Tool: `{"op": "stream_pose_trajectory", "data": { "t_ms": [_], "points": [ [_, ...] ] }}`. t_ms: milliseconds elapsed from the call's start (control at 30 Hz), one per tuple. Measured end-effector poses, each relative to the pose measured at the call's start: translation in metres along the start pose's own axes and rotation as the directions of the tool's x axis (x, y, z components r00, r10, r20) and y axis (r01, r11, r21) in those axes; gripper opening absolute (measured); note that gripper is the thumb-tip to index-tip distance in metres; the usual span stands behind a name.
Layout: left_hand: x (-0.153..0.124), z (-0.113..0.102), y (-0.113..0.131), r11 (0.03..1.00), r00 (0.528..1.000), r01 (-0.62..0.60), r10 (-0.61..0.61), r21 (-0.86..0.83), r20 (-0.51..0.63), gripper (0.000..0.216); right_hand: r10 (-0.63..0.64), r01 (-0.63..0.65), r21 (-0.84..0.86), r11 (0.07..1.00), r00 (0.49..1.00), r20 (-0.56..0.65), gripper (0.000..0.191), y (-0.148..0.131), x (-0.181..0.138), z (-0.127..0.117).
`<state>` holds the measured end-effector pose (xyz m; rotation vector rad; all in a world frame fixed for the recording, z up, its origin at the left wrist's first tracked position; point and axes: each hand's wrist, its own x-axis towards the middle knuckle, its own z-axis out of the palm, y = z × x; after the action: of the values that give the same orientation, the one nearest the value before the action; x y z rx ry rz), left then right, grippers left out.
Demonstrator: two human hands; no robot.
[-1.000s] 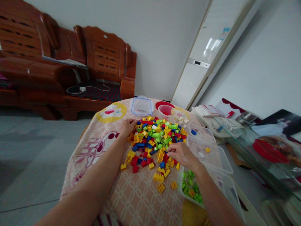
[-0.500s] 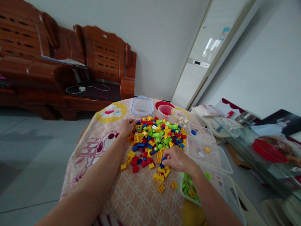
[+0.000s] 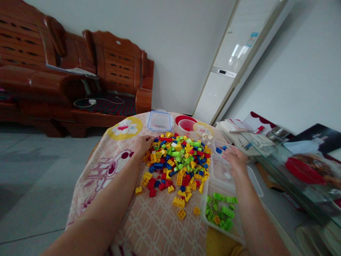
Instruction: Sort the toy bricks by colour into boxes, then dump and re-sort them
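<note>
A heap of toy building bricks (image 3: 181, 156) in yellow, red, blue and green covers the middle of the cloth-covered table. My left hand (image 3: 144, 145) rests at the heap's left edge, fingers curled together; whatever they may hold is hidden. Over the far compartment of a clear divided tray (image 3: 221, 183), my right hand (image 3: 236, 160) has its fingers stretched out and apart. Blue bricks (image 3: 218, 150) lie in that compartment, one right by my fingertips. Green bricks (image 3: 226, 212) and a yellow one fill part of the near compartment. My right hand and forearm hide part of the tray.
Behind the heap are a blue-rimmed clear lid (image 3: 160, 121) and a round tub (image 3: 188, 125) with red pieces. Some white bricks (image 3: 207, 136) lie near the tub. A glass shelf (image 3: 282, 170) with papers and bowls stands at right, a wooden sofa (image 3: 114, 71) at back left.
My right hand has moved from the front right of the heap, where it gripped a blue brick, to the tray's far compartment. Another blue brick shows there. My left hand stays put.
</note>
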<state>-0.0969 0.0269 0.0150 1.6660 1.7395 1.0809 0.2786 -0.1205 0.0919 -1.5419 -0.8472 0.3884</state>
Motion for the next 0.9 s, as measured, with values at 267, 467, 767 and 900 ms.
{"op": "stream_pose_trajectory", "data": {
  "t_ms": [267,467,767,900],
  "points": [
    [0.001,0.003,-0.002,0.998,1.0,-0.002,0.002,-0.061,-0.005,0.034,-0.112,0.177,-0.197,0.964,0.946,0.303,0.04,-0.021,-0.025,0.016],
    [-0.002,0.001,-0.001,0.997,1.0,0.008,-0.008,-0.076,-0.004,0.034,-0.197,0.475,-0.235,0.848,0.694,0.693,0.028,-0.051,-0.088,0.053],
    [-0.001,0.002,-0.001,0.996,1.0,0.014,-0.015,-0.086,-0.013,0.035,-0.096,0.777,-0.254,0.576,0.373,0.923,0.023,-0.039,-0.136,0.07],
    [0.0,0.003,-0.003,0.997,1.0,-0.008,0.007,-0.072,-0.014,0.037,-0.119,0.813,-0.219,0.54,0.331,0.936,0.035,-0.04,-0.142,0.073]
  ]
}}
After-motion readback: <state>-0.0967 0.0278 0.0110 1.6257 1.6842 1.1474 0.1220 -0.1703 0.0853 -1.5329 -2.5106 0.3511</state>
